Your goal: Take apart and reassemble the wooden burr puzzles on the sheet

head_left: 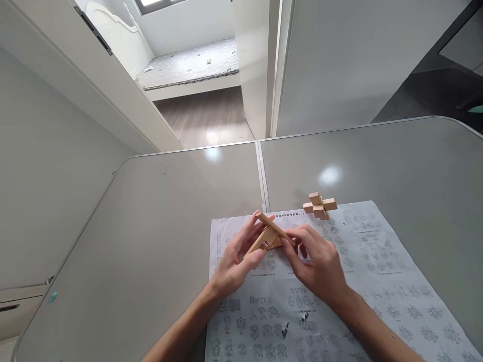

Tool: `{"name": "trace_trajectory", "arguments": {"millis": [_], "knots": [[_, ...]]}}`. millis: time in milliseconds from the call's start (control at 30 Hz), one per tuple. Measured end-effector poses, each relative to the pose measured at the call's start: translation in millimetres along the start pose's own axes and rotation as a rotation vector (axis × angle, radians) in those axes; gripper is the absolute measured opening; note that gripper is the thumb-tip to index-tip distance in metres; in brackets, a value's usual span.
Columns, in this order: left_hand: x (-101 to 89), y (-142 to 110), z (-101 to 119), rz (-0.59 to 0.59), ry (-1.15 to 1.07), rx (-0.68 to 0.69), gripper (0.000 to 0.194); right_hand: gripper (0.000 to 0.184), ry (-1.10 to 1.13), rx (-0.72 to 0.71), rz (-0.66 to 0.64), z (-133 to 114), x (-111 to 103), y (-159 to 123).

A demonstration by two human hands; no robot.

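My left hand [236, 261] and my right hand [319, 264] both grip a set of crossed wooden puzzle sticks [269, 234], held just above a printed instruction sheet [370, 281]. The left fingers pinch the sticks from the left, the right fingers from the right. An assembled wooden cross-shaped puzzle [319, 205] rests at the sheet's far edge, a short way beyond my right hand.
The sheet lies on a grey table [151, 241] with a seam down its middle and rounded far corners. Beyond the table are white walls, a wooden floor and a bed [192, 63] in a further room.
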State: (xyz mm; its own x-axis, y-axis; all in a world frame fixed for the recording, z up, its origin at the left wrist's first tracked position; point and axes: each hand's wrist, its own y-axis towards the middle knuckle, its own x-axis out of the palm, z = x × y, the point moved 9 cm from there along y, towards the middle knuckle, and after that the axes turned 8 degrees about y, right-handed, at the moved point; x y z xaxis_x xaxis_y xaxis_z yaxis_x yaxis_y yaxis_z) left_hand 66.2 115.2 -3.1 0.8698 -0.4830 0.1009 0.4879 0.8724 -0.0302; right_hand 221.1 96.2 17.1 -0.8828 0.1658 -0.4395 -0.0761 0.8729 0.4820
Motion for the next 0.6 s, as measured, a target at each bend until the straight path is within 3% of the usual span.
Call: {"name": "trace_trajectory", "arguments": {"millis": [267,400,600], "knots": [[-4.2,-0.8,-8.9,0.076,0.273,-0.023,0.053,0.012,0.018,0.048,0.043,6.5,-2.7,-1.5],[-4.4,-1.1,-11.6,0.081,0.337,-0.014,0.053,0.032,0.031,0.086,-0.021,12.7,3.6,-3.3],[-3.3,-4.0,-11.2,0.072,0.44,-0.007,0.053,0.037,0.038,0.045,-0.14,5.6,12.0,-0.9]]}}
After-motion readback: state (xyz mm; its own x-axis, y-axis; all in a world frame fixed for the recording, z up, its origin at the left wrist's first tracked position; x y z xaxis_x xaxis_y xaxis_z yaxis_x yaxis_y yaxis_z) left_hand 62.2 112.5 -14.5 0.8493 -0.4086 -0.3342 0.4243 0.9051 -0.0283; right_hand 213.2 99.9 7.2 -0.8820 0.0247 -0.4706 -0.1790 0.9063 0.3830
